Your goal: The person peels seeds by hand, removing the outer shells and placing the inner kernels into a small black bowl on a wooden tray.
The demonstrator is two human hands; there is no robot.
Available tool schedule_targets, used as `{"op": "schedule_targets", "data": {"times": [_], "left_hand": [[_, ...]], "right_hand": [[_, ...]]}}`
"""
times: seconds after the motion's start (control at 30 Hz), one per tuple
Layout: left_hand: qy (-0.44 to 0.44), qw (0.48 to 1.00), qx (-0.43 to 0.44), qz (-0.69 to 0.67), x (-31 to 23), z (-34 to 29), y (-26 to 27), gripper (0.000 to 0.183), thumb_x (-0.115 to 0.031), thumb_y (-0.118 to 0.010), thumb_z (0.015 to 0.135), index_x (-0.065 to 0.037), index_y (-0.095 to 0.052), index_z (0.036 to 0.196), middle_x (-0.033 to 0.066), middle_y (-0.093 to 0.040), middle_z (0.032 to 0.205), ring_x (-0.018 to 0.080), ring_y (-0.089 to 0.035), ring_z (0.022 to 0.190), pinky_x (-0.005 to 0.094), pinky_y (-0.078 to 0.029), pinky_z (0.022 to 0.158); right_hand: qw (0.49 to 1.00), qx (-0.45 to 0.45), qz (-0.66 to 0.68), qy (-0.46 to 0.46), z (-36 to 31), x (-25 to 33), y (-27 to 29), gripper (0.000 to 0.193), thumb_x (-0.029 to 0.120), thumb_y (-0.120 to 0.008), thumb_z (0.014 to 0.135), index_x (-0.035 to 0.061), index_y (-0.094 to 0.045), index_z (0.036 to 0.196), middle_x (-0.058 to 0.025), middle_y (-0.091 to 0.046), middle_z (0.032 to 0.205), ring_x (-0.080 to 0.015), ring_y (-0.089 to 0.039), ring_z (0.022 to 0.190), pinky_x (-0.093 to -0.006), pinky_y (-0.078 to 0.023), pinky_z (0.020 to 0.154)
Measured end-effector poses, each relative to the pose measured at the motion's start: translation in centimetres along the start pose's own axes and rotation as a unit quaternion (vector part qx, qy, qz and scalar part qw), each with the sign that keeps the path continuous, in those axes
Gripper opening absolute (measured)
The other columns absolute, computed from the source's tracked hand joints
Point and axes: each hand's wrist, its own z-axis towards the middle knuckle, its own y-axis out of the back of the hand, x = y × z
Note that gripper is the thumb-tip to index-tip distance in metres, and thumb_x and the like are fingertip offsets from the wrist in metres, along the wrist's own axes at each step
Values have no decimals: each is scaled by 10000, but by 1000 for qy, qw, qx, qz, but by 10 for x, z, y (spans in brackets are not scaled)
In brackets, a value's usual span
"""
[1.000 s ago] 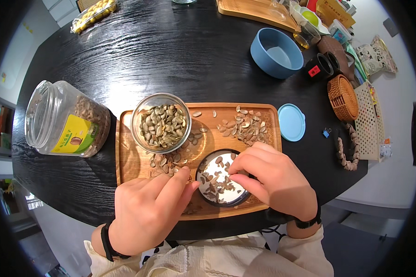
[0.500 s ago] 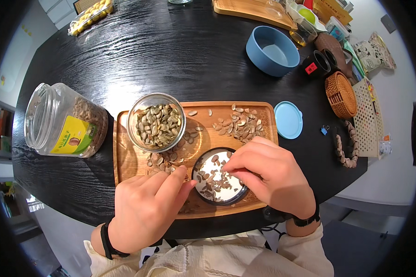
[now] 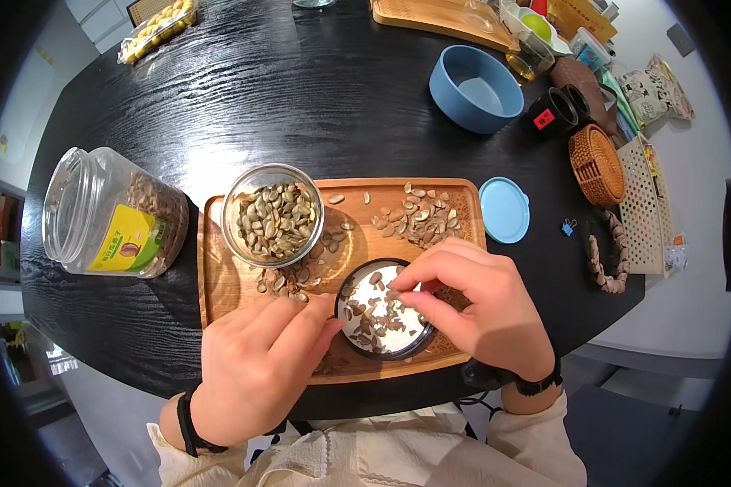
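Over a round white dish with a dark rim (image 3: 359,286), my right hand (image 3: 487,308) pinches a small brown seed shell between thumb and forefinger. Shell bits lie scattered in the dish. My left hand (image 3: 260,357) is closed just left of the dish, thumb against the fingers; what it holds, if anything, is hidden. Both hands are above a wooden tray (image 3: 216,300). On the tray's far left stands a glass bowl (image 3: 227,231) of greenish kernels (image 3: 274,221). Brown seeds (image 3: 288,280) lie by the bowl's near side, and another loose pile (image 3: 422,219) lies far right.
Left of the tray, a clear jar (image 3: 150,231) with a yellow label holds brown seeds. A light blue lid (image 3: 505,209) lies to the right. Beyond are a blue bowl (image 3: 447,93), black cups (image 3: 554,112), a woven basket (image 3: 599,166) and a blue binder clip (image 3: 568,227).
My right thumb and forefinger have shifted slightly at the dish, with a shell piece now showing at their tips. The left fingertips have moved slightly right. The dish's contents look much the same.
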Motion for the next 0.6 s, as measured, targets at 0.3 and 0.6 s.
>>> {"op": "schedule_targets", "data": {"times": [0.3, 0.6], "left_hand": [[-50, 977, -34, -207, -3, 0, 2, 344, -20, -886, 697, -16, -757, 1016, 107, -712, 886, 218, -703, 727, 294, -550, 622], [-16, 950, -36, -310, -3, 2, 8, 265, 110, -780, 750, 8, -774, 995, 116, -709, 857, 175, -705, 710, 263, -549, 613]], "right_hand": [[837, 114, 479, -238, -1, 11, -3, 280, -58, -740, 881, -37, -604, 1126, -103, -685, 1033, -141, -675, 947, -260, -551, 868], [749, 183, 578, -269, 0, 0, -9, 294, 31, -723, 935, 3, -566, 1181, -62, -660, 1086, -113, -631, 1029, -233, -512, 916]]}}
